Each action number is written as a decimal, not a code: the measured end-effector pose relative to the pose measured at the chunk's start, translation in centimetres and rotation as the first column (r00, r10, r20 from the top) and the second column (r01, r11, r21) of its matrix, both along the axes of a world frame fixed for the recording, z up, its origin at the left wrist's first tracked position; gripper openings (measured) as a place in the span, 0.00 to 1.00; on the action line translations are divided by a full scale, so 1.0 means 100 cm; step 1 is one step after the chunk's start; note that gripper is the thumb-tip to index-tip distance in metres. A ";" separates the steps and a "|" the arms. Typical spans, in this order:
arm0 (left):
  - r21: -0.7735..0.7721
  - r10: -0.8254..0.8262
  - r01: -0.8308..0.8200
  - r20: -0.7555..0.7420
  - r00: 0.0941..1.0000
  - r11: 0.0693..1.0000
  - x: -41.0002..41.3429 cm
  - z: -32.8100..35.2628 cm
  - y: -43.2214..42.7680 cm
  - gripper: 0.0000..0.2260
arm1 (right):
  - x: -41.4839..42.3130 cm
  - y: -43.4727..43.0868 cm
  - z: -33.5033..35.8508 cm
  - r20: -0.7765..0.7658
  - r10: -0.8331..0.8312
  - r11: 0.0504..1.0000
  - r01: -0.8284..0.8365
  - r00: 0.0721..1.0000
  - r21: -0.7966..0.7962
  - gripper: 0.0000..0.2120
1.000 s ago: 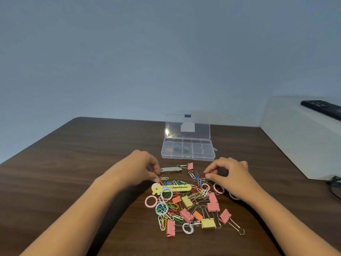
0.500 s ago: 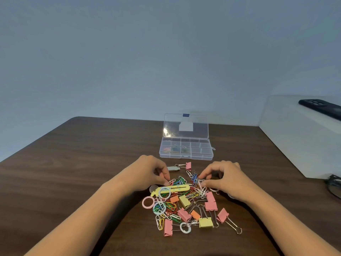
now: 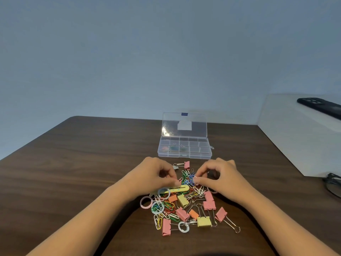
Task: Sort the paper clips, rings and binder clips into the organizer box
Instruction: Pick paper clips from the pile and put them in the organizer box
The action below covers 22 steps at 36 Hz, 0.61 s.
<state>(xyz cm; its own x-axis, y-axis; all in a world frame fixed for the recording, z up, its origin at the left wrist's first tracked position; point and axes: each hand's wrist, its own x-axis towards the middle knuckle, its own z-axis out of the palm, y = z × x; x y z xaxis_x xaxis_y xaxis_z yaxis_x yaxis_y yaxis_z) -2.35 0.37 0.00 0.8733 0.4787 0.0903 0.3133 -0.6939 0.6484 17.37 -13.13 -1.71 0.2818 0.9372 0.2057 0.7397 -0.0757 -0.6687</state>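
A clear organizer box [image 3: 184, 156] stands open at the table's middle, its lid [image 3: 184, 124] upright; a few left compartments hold coloured bits. In front of it lies a mixed pile: coloured paper clips [image 3: 187, 179], pink binder clips [image 3: 209, 205], a yellow binder clip [image 3: 203, 221], a pink ring [image 3: 146, 202] and a white ring [image 3: 183, 227]. My left hand [image 3: 156, 174] pinches thumb and forefinger at the left side of the paper-clip tangle. My right hand [image 3: 219, 176] pinches into the same tangle from the right. Both hands' fingertips sit close together.
A yellow cutter [image 3: 178, 189] lies across the pile. One pink binder clip [image 3: 186, 164] lies apart, just before the box. A white ledge [image 3: 295, 137] rises at the right with a black phone [image 3: 321, 108] on it. Dark glasses [image 3: 333, 183] lie at the right edge.
Both hands have moved inward from the pile's far corners and closed their fingertips on the paper-clip tangle. The left hand now covers the small silver item.
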 end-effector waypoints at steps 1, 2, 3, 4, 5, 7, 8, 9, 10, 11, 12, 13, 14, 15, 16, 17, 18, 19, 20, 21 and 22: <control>-0.013 -0.004 0.005 0.001 1.000 1.000 0.000 0.000 -0.001 0.08 | -0.001 0.000 0.000 0.020 0.005 1.000 -0.005 1.000 -0.002 0.09; -0.025 -0.009 0.009 0.001 1.000 1.000 0.000 0.000 -0.002 0.09 | -0.002 0.001 0.000 0.045 0.008 1.000 -0.008 0.999 0.001 0.10; -0.035 -0.016 0.016 -0.001 1.000 0.999 0.000 0.000 -0.003 0.09 | -0.003 0.001 0.000 0.069 0.006 1.000 -0.007 0.998 0.005 0.11; -0.046 -0.027 0.027 -0.003 1.000 0.999 0.000 0.000 -0.004 0.09 | -0.004 0.002 -0.001 0.086 -0.001 1.000 0.000 0.996 0.016 0.11; -0.058 -0.038 0.037 -0.006 0.999 0.998 0.000 0.000 -0.005 0.09 | -0.004 0.003 0.000 0.093 -0.013 0.999 0.010 0.996 0.030 0.09; -0.086 -0.048 0.047 -0.009 0.999 0.995 -0.001 0.001 -0.006 0.09 | -0.004 0.002 0.001 0.069 -0.051 0.997 0.048 0.996 0.052 0.06; -0.104 -0.046 0.045 -0.008 0.999 0.994 -0.001 0.002 -0.007 0.09 | -0.002 0.001 0.002 0.048 -0.076 0.996 0.073 0.996 0.058 0.05; -0.117 -0.040 0.039 -0.005 0.999 0.992 -0.001 0.003 -0.007 0.09 | -0.001 0.000 0.002 0.032 -0.100 0.993 0.098 0.994 0.059 0.05; -0.123 -0.030 0.030 -0.001 1.000 0.992 -0.001 0.003 -0.008 0.09 | 0.001 0.000 0.002 0.027 -0.123 0.991 0.122 0.992 0.057 0.05; -0.124 -0.018 0.018 0.001 1.000 0.992 0.000 0.003 -0.009 0.09 | 0.003 -0.001 0.003 0.032 -0.143 0.989 0.141 0.989 0.050 0.06; -0.122 -0.005 0.005 0.002 1.000 0.992 0.000 0.003 -0.009 0.07 | 0.006 -0.001 0.003 0.046 -0.157 0.987 0.155 0.987 0.041 0.06; -0.113 0.011 -0.011 0.004 1.000 0.994 0.001 0.001 -0.009 0.06 | 0.008 -0.001 0.004 0.066 -0.164 0.986 0.162 0.984 0.028 0.06; -0.097 0.031 -0.030 0.008 0.999 0.995 0.001 0.000 -0.008 0.05 | 0.010 -0.001 0.003 0.094 -0.162 0.987 0.162 0.982 0.013 0.07; -0.074 0.054 -0.053 0.014 0.998 0.996 0.002 -0.002 -0.008 0.04 | 0.011 -0.001 0.002 0.132 -0.155 0.988 0.157 0.979 -0.003 0.07; -0.043 0.081 -0.080 0.018 0.997 0.996 0.003 -0.004 -0.008 0.05 | 0.012 -0.001 0.001 0.173 -0.146 0.988 0.151 0.974 -0.018 0.08; 0.002 0.111 -0.111 0.020 0.994 0.994 0.004 -0.005 -0.008 0.05 | 0.012 0.000 0.000 0.211 -0.138 0.989 0.147 0.968 -0.029 0.08; 0.052 0.139 -0.140 0.021 0.990 0.989 0.006 -0.006 -0.008 0.07 | 0.012 0.000 -0.001 0.238 -0.132 0.989 0.145 0.962 -0.036 0.08; 0.090 0.163 -0.165 0.025 0.986 0.982 0.007 -0.006 -0.009 0.08 | 0.012 0.000 -0.001 0.252 -0.128 0.989 0.142 0.959 -0.039 0.08; 0.106 0.182 -0.185 0.033 0.983 0.977 0.008 -0.006 -0.010 0.10 | 0.012 0.001 -0.001 0.254 -0.125 0.990 0.138 0.959 -0.036 0.09; 0.108 0.196 -0.199 0.040 0.980 0.974 0.009 -0.006 -0.011 0.12 | 0.011 0.001 0.000 0.250 -0.120 0.991 0.132 0.961 -0.032 0.09; 0.107 0.206 -0.210 0.044 0.978 0.972 0.011 -0.006 -0.012 0.14 | 0.011 0.001 0.000 0.242 -0.114 0.992 0.124 0.964 -0.025 0.10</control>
<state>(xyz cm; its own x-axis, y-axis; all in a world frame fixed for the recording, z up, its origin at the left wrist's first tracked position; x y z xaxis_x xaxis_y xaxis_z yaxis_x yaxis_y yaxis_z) -1.30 -0.82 -0.60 0.7514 0.6349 0.1798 0.4382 -0.6838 0.5834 18.50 -13.03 -1.69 0.3388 0.9085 0.2446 0.8619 -0.1954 -0.4680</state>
